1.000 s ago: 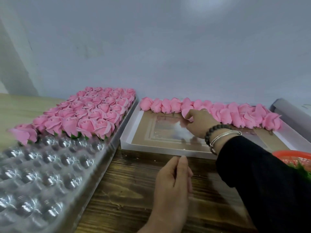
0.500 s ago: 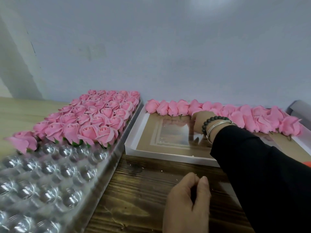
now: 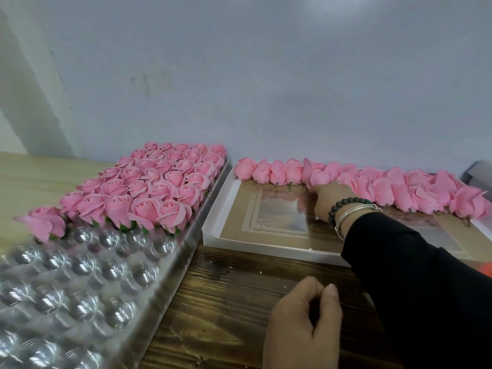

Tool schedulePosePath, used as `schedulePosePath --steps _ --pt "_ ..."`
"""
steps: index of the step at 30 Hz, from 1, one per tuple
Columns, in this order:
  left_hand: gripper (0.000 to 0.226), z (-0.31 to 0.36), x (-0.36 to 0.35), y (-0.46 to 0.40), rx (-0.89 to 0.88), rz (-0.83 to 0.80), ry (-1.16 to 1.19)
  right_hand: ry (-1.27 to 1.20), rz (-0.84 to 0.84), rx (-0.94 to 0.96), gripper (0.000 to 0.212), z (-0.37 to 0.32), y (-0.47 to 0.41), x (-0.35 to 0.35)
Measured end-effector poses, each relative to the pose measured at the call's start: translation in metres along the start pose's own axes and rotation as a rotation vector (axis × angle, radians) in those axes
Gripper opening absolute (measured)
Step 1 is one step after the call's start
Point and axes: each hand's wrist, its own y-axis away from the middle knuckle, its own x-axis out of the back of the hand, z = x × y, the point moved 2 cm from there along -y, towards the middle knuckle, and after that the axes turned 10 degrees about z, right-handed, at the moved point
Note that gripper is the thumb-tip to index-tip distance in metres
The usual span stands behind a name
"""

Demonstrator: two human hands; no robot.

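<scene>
A soft pink rose (image 3: 320,179), petals tightly furled, lies in the white box (image 3: 266,250). The right hand (image 3: 331,199) touches it, grip hidden. The left hand (image 3: 302,323) rests loosely curled, holding nothing.

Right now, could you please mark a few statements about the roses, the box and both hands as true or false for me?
1. The right hand is at the row of roses along the far edge of the white box. True.
2. The left hand holds a rose. False: it lies loosely curled above the wooden table and holds nothing.
3. The clear plastic tray is full of roses. False: only its far part is filled, and the near cups are bare.
4. The right wrist bears a bead bracelet and a silver bangle. True.
</scene>
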Motion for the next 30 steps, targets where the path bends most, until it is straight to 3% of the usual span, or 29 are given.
schedulePosePath --steps 9,16,24,30 --pt "0.034 0.003 0.0 0.001 0.022 -0.008 0.135 -0.394 -0.024 -0.046 0.046 -0.001 0.037 0.022" --pt "0.035 0.005 0.002 0.001 -0.026 0.059 0.266 -0.77 0.233 0.089 0.052 -0.012 0.12 0.051" --pt "0.054 0.004 0.001 0.002 -0.018 -0.19 0.383 -1.228 0.192 0.191 0.066 -0.005 0.209 0.049" --pt "0.068 0.005 0.01 -0.002 0.108 -0.24 0.634 -1.279 0.134 0.2 0.064 -0.012 0.214 0.032"
